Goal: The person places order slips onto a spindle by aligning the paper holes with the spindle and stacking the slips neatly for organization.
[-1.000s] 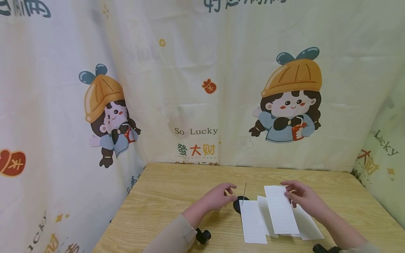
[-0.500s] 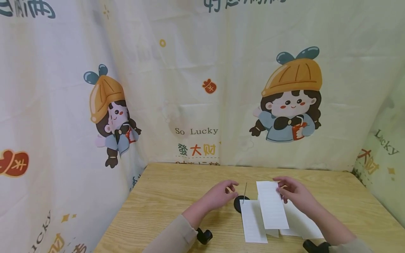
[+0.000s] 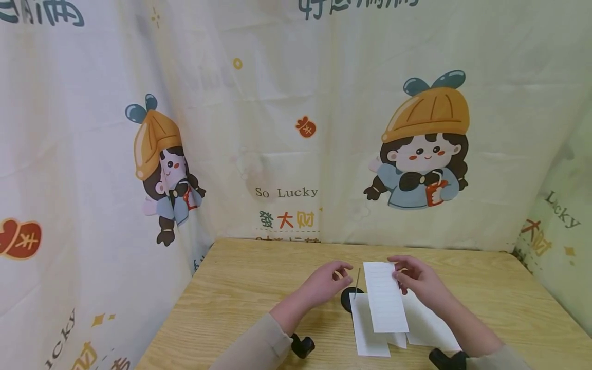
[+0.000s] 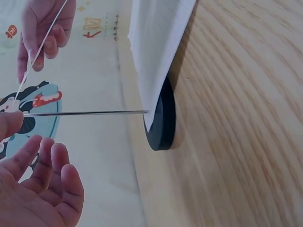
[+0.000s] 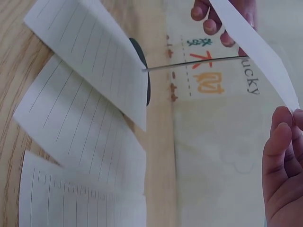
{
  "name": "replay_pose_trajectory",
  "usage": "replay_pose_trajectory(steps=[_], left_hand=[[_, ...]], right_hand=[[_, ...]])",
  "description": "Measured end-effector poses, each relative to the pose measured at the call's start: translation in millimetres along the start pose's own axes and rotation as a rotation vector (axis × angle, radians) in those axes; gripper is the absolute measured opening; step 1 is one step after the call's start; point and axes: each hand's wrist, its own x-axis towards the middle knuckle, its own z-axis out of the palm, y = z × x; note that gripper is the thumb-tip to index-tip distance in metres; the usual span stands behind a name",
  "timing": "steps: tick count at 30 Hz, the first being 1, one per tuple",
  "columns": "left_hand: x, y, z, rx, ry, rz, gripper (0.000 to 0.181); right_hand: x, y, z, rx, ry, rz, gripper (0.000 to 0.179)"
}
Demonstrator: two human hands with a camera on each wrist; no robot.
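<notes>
A paper spike (image 3: pixel 358 281) with a round black base (image 4: pixel 163 118) stands on the table. One lined slip (image 5: pixel 94 47) lies pierced low on its rod, over part of the base. My right hand (image 3: pixel 418 280) pinches the edge of another white lined slip (image 3: pixel 385 298), raised near the rod. In the right wrist view this held slip (image 5: pixel 258 49) appears edge-on beside the rod's tip. My left hand (image 3: pixel 326 283) hovers left of the spike, fingers loosely bent. Its thumb (image 4: pixel 9 124) overlaps the rod's tip in the left wrist view; contact cannot be told.
More lined slips (image 3: pixel 432 321) lie on the wooden table (image 3: pixel 259 277) right of the spike, partly behind the held slip. A printed curtain (image 3: pixel 287 128) hangs along the table's back and sides. Black wrist mounts (image 3: pixel 302 347) sit on both wrists.
My right hand has carried the held slip left and slightly up, closer to the spike. My left hand has shifted a little right and up toward the rod.
</notes>
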Motion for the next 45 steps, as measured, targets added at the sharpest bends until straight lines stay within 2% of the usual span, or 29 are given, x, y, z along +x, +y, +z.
replay_pose_trajectory(steps=[9,22,36,45], left_hand=[[7.0,10.0,5.6,-0.027,0.034,0.007,0.031],[10.9,22.8,11.3,-0.077,0.113,-0.072,0.029],[19.3,27.3,14.5,-0.069,0.107,-0.132,0.021],[20.1,27.0,15.8,-0.080,0.120,-0.117,0.022]], right_hand=[[5.6,-3,11,0.031,-0.001,0.025,0.041],[7.7,-2,15,0.029,0.001,0.038,0.041],[8.7,-6,15,0.036,-0.006,0.051,0.041],[9.1,-4,14,0.017,-0.005,0.059,0.042]])
